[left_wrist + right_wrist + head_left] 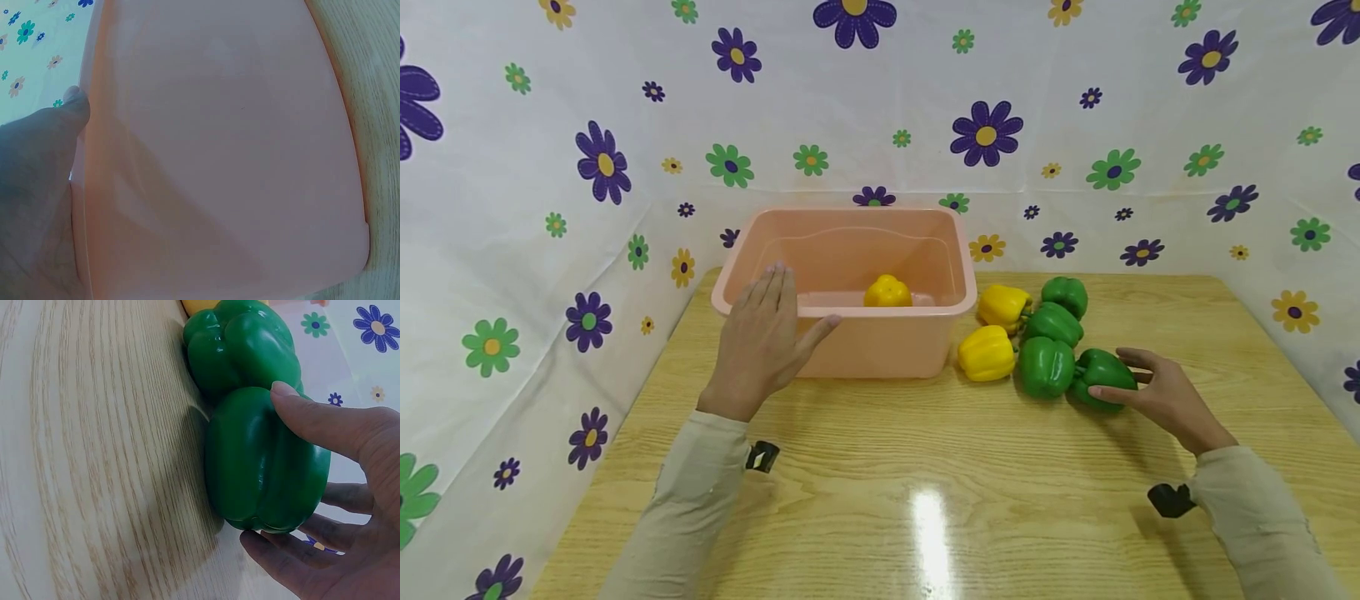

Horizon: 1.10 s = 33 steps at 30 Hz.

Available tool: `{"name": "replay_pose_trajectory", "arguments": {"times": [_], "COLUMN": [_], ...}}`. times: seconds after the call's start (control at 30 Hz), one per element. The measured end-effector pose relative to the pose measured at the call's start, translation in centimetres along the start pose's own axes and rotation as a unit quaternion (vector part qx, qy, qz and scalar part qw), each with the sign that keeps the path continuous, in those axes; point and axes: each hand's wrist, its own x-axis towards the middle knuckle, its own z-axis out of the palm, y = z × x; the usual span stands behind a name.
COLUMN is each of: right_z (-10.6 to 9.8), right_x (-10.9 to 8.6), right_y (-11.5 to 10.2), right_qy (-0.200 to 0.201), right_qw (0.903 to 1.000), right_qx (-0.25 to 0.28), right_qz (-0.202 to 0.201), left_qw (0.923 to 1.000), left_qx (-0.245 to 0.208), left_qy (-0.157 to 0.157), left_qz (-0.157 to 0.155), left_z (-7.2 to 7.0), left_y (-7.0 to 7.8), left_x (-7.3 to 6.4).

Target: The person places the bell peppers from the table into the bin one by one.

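My left hand (756,342) lies on the near rim of a pink plastic bin (865,346), fingers straight and reaching inward, the thumb spread along the rim. In the left wrist view the thumb (75,106) rests on the rim beside the bin's wall. A yellow bell pepper (887,292) sits inside the bin. My right hand (1168,396) is around the rightmost green bell pepper (1101,375), which is on the table. In the right wrist view the thumb (306,419) lies on its side and the fingers curve about its end; some fingertips are hidden.
Right of the bin, two yellow bell peppers (987,354) and several green bell peppers (1047,367) stand close together on the wooden table (850,483). A flower-printed cloth (880,108) hangs behind the table and along its sides.
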Motion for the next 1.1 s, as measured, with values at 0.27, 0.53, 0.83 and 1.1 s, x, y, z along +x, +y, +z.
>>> {"name": "replay_pose_trajectory", "arguments": {"times": [0.27, 0.53, 0.83, 1.1], "right_z": [0.15, 0.32, 0.51, 0.59], "right_x": [0.03, 0.13, 0.14, 0.07], "right_y": [-0.13, 0.05, 0.11, 0.13], "right_qy": [0.0, 0.002, -0.002, -0.004], "right_qw": [1.0, 1.0, 1.0, 1.0], "right_qx": [-0.003, -0.007, -0.001, -0.003], "right_qz": [0.002, 0.001, 0.002, 0.005], "left_qw": [1.0, 0.9999, 1.0, 1.0], "left_qx": [-0.004, -0.004, -0.006, -0.005], "left_qy": [0.006, 0.013, 0.007, 0.0], "left_qz": [0.0, 0.002, -0.001, -0.002], "left_z": [-0.06, -0.04, 0.05, 0.1], "left_y": [-0.01, -0.08, -0.11, -0.14], "left_x": [0.02, 0.1, 0.03, 0.04]}}
